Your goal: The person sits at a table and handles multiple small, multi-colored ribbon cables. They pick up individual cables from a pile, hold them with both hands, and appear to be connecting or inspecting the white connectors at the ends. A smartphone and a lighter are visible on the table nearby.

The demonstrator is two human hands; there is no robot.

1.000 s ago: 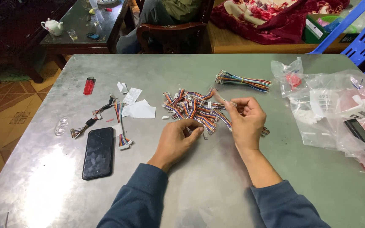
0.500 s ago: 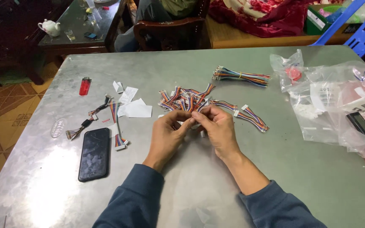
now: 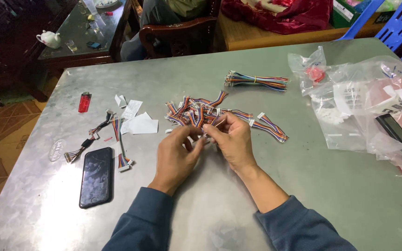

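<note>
My left hand [image 3: 178, 155] and my right hand [image 3: 231, 142] meet at the middle of a grey metal table [image 3: 201, 214]. Together their fingertips pinch one short multicoloured ribbon cable with a white connector [image 3: 209, 130]. Just beyond the fingers lies a loose pile of the same short cables [image 3: 192, 110]. One more of these cables [image 3: 271, 127] lies to the right of my right hand. A tied bundle of longer coloured wires [image 3: 257, 81] rests farther back.
A black phone [image 3: 97, 175] lies face up at the left, with a few stray cables [image 3: 117, 139], white paper slips [image 3: 138, 124] and a red lighter [image 3: 84, 102] near it. Clear plastic bags [image 3: 359, 102] cover the right side. A wooden chair [image 3: 177, 32] stands behind the table.
My hands have come together from beside the pile toward me and now work on one cable between the fingertips. The view has shifted slightly.
</note>
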